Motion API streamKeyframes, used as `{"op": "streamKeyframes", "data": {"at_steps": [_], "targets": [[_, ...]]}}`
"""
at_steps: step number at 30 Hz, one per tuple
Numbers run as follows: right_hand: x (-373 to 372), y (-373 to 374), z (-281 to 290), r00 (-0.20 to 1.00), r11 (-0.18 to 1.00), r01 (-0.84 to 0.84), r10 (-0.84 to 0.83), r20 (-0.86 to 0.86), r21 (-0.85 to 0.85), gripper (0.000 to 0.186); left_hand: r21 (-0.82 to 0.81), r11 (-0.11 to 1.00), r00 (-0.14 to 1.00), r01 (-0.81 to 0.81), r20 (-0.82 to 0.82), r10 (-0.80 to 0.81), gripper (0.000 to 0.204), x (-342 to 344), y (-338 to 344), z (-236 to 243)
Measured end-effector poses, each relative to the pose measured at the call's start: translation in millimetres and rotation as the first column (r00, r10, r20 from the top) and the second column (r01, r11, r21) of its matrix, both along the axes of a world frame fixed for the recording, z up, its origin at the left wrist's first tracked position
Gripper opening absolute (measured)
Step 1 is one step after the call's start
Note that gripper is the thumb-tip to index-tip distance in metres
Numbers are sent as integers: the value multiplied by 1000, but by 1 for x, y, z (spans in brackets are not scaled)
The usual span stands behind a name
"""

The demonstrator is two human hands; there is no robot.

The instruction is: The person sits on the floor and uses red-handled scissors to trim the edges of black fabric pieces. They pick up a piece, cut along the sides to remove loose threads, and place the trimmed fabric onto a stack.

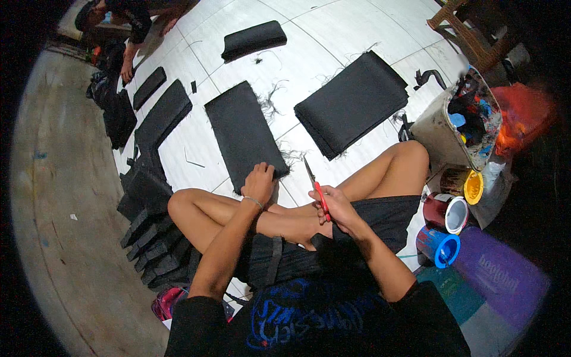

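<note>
One black piece (238,128): lying left, its near end under my left hand (259,183), grip unclear.
Red scissors (322,198): my right hand (338,208), well apart, is gripping them.
Threads (292,156): fringing the right, seemingly untrimmed; left edge looks done.

- A long rectangular piece of black woven-looking fabric (245,135) lies flat, slanting, on the white tiled floor (196,134); loose dark threads fringe its right side, and its near end sits under the left hand (260,184).
- Slender metal-bladed scissors with red handles (317,186) tilt in the right hand (338,209), tips upward-left, just beside the fabric's near corner.
</note>
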State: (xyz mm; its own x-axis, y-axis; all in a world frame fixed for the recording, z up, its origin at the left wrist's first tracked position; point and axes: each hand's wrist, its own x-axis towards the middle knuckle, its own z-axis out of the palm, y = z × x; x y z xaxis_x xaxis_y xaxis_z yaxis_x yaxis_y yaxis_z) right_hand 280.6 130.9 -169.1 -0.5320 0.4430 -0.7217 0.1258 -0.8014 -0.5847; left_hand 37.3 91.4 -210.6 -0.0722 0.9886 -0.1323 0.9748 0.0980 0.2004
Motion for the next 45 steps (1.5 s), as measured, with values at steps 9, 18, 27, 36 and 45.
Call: {"op": "streamKeyframes", "data": {"at_steps": [9,18,27,36,45], "targets": [[7,3,-1,999,998,41,-40,-26,37,37,-62,997,998,-53,-30,51,11,12,-2,18],[8,3,5,999,999,26,-24,-49,21,43,64,965,942,-255,240,233,12,7,-8,20],[6,0,-1,1000,1000,11,-12,-16,-18,37,-55,969,928,-242,277,248,18,-2,-1,15],[0,-3,-3,998,996,-60,60,-2,-63,33,95,995,1000,-13,9,12,41,35,21,7],[4,1,-2,1000,999,26,-25,10,-39,32,-53,998,969,24,-245,-37,13,53,53,-15]]}}
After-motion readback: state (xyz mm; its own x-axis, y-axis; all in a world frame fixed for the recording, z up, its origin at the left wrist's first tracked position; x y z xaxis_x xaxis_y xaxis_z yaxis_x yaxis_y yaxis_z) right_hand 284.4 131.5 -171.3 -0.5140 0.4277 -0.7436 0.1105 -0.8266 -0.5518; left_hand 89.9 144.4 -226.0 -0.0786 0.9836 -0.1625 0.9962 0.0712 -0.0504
